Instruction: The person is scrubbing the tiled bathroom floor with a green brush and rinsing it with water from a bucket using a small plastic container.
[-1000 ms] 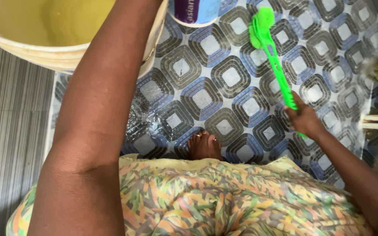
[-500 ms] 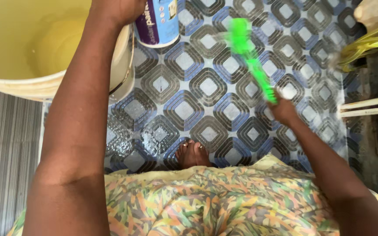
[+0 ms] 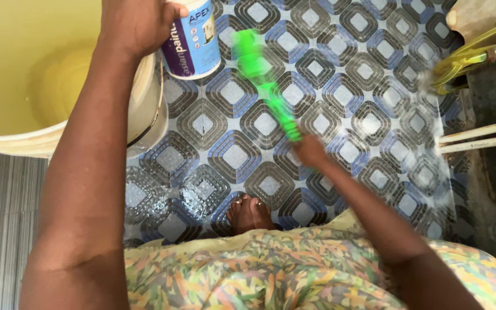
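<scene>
Patterned floor tiles (image 3: pixel 340 86), wet and glossy, under a bare foot (image 3: pixel 250 213).
Left hand (image 3: pixel 136 26) closed round the small paint can (image 3: pixel 193 37), now lower in view than a second earlier and beside the rim of the big cream bucket (image 3: pixel 144 115) of yellowish liquid. Right hand (image 3: pixel 311 152) gripped the green brush (image 3: pixel 262 80), blurred, swung leftward toward the can since the earlier frames. Yellow chair leg (image 3: pixel 472 54) and white pipes (image 3: pixel 477 138) off to the right.

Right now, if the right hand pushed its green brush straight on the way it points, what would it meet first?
Probably the small paint can held by the left hand; the right hand aims the green brush toward it, though depth is unclear.
</scene>
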